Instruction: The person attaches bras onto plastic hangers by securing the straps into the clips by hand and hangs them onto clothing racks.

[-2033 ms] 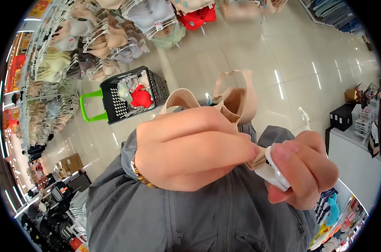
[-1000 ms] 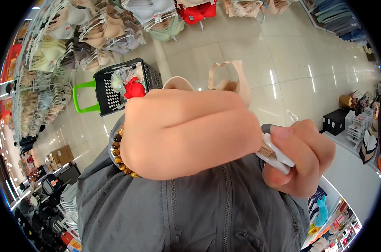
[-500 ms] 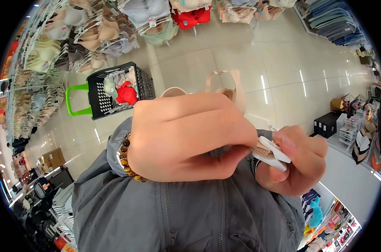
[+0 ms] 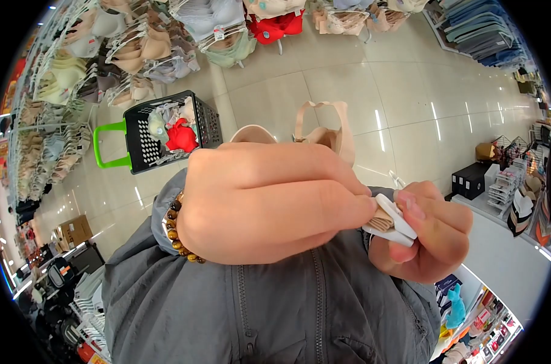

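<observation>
My left hand (image 4: 275,203), with a beaded bracelet (image 4: 174,233) at its wrist, has its fingers pressed together on the edge of a beige bra (image 4: 342,136). The bra's cups and a strap stick out beyond that hand, which covers its middle. My right hand (image 4: 430,227) pinches a white hanger clip (image 4: 400,227) between thumb and finger. Folded beige fabric (image 4: 381,219) lies between the clip's jaws, close to my left fingertips. Behind my right hand a clear hanger hook (image 4: 397,179) shows; the rest of the hanger is hidden.
On the floor at the left stands a black basket (image 4: 208,124) with a green handle (image 4: 97,145), holding a red bra (image 4: 181,136) and pale garments. Bra racks (image 4: 145,48) line the left and top. Folded jeans (image 4: 479,30) lie top right. A grey counter (image 4: 506,242) bears a black box (image 4: 468,179).
Both hands and the clip have shifted slightly left in view. The clip's jaws, wider apart half a second ago, now sit closer around the folded fabric.
</observation>
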The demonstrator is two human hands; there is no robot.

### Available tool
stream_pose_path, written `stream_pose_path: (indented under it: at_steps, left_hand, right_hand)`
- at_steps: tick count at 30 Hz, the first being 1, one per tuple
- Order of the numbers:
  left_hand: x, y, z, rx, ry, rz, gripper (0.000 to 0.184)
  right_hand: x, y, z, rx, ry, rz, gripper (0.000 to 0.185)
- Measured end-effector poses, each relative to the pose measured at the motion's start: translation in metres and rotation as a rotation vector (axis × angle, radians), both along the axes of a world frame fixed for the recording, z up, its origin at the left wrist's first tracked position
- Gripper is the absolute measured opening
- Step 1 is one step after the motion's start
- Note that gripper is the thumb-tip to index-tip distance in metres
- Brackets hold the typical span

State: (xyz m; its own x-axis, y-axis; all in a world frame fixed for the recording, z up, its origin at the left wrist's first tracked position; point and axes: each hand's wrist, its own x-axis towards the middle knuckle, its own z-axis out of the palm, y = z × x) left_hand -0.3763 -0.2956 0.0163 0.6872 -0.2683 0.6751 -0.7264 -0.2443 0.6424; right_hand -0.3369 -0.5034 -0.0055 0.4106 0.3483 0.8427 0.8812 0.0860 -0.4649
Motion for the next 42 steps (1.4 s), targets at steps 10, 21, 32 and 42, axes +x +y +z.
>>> stream_pose_path:
  at_steps: [10,21,32,42]
  left_hand:
    - [-0.003,0.003,0.004,0.034,0.049,0.033,0.01]
    - [-0.004,0.012,0.017,0.185,0.147,-0.003,0.015]
    - [0.018,0.022,-0.008,0.025,0.319,0.266,0.021]
    - [0.024,0.051,-0.008,-0.653,0.614,0.238,0.03]
  right_hand:
    - [-0.001,0.007,0.0,0.005,-0.032,-0.066,0.044]
    - [-0.002,-0.003,0.018,-0.201,0.081,0.0,0.046]
    - [-0.018,-0.007,0.009,0.197,-0.134,-0.066,0.033]
    - [0.108,0.026,-0.163,-0.274,1.03,-0.039,0.027]
